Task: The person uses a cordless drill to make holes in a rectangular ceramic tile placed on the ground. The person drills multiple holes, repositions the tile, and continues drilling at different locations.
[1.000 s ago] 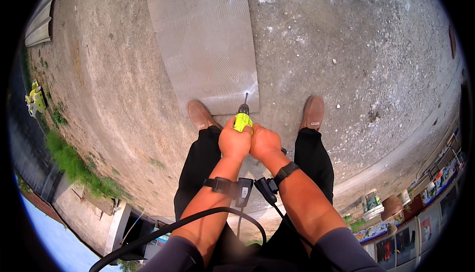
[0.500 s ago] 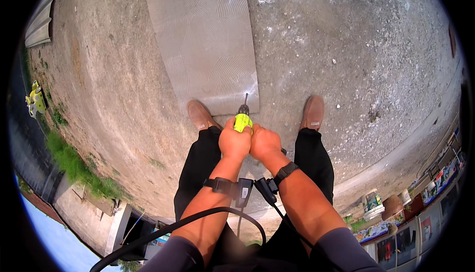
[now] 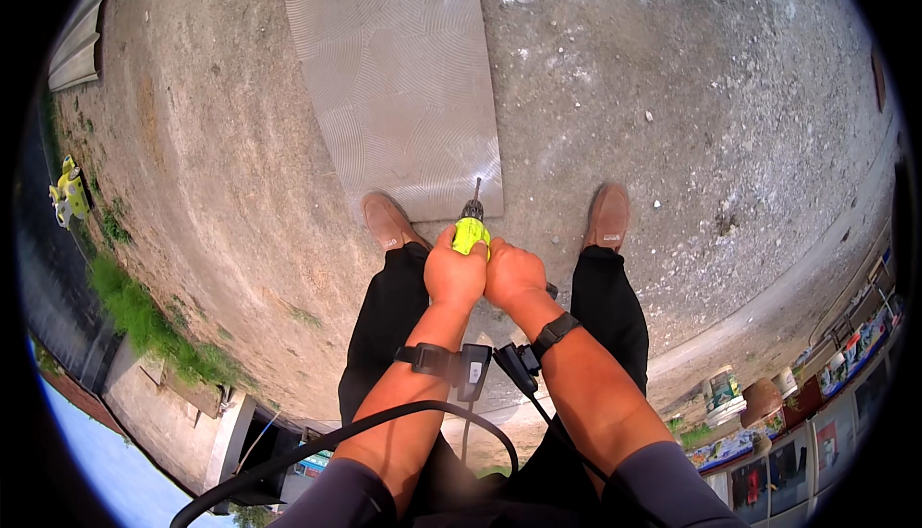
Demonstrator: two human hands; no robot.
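Drill [image 3: 471, 236] at frame centre is gripped by the left hand [image 3: 455, 275] and right hand [image 3: 514, 273], its bit [image 3: 478, 188] over the grey board [image 3: 396, 76] at upper centre.

We see yellow plastic on the power drill [image 3: 471, 236], a dark metal chuck [image 3: 472, 210] and a dull metal drill bit [image 3: 478, 188]. The grey slab [image 3: 394, 76] looks matt, its face combed into fine ridges; we read the ground [image 3: 615, 96] as rough and gritty. The 2 shoes [image 3: 608, 216] and black cloth trousers [image 3: 384, 307] look matt, the cable [image 3: 437, 406] smooth.
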